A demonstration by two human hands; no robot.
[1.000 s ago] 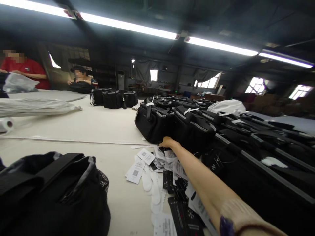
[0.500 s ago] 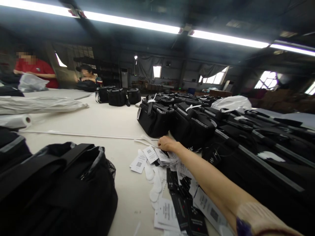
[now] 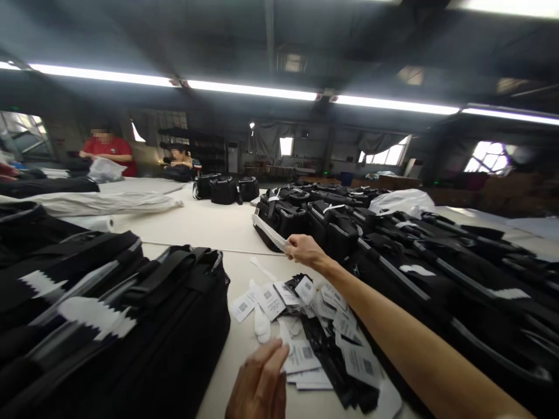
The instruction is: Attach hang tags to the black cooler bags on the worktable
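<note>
My right hand [image 3: 302, 249] is closed on one end of a white toothed strip [image 3: 269, 231], which sticks out up and to the left in front of a black bag [image 3: 286, 220]. Low in the view, my left hand [image 3: 261, 381] has its fingers stretched out, and nothing shows in it. Its fingertips are close to a loose heap of white printed tags [image 3: 301, 356] and black tags [image 3: 325, 349]. More white strips [image 3: 262, 323] lie among the tags on the pale table [image 3: 209, 230].
Black bags [image 3: 174, 326] stand close on the left, some with white toothed strips [image 3: 98, 314]. Rows of black bags [image 3: 406, 256] fill the right side, with a white plastic bag [image 3: 402, 202] among them. Two people [image 3: 109, 151] are at the far left.
My right hand has lifted off the tag heap with the white strip in it. My left hand has come into view at the bottom. The view has tilted upward and turned left.
</note>
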